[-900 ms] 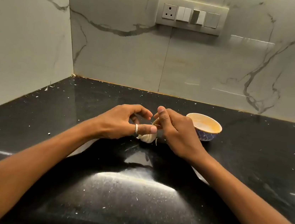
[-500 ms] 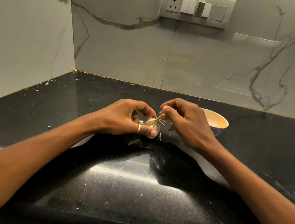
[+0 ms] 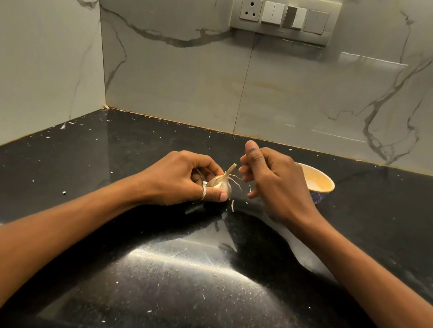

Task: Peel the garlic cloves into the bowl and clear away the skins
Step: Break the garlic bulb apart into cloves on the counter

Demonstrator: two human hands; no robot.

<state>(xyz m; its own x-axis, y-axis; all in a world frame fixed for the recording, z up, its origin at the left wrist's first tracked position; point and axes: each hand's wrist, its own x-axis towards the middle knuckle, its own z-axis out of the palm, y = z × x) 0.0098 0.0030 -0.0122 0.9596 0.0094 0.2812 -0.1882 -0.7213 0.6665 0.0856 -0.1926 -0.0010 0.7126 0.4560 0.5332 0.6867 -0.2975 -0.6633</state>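
My left hand (image 3: 180, 180), with a ring on the thumb, grips a whole garlic bulb (image 3: 221, 183) just above the black counter, stem pointing up and to the right. My right hand (image 3: 273, 181) hovers just right of the bulb with its fingers curled; thin strands of skin run from the bulb toward its fingertips, and I cannot tell whether it pinches any. A small bowl (image 3: 319, 180), cream inside and blue-patterned outside, stands behind my right hand, partly hidden by it. A white shred of skin (image 3: 232, 205) lies on the counter below the bulb.
The glossy black counter (image 3: 195, 284) is dotted with small white flecks of skin. Marble-look walls close it at the back and left, meeting in a corner at the far left. A switch panel with a socket (image 3: 285, 14) is mounted on the back wall.
My right hand has pulled up and away to the right of the bulb, leaving the stem free. The bulb has been tilted more upright in my left hand. The view has shifted slightly.
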